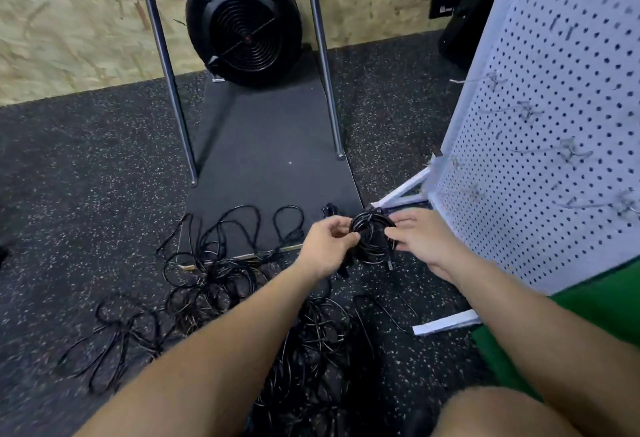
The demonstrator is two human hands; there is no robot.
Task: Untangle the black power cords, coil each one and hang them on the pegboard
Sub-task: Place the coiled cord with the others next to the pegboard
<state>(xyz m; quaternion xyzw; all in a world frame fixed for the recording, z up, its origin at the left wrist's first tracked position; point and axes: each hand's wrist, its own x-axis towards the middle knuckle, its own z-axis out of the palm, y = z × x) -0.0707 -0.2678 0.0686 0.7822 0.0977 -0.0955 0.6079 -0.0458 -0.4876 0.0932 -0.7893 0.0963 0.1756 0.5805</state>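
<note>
Head view, both hands pinching coiled cord point(372, 236), plug blurred

You are looking at a floor point(86, 166) of rough black rubber with pale flecks. The coiled cord point(372, 236) at centre has a glossy black plastic jacket, as do the loose cords point(214, 277) lower left. The pegboard point(554, 125) at right is matt white, perforated, with thin metal hooks point(571, 151). The wall point(69, 21) at the top is rough chipboard. Two metal poles point(166, 66) look smooth and shiny. The fan point(244, 21) is black plastic.
</note>
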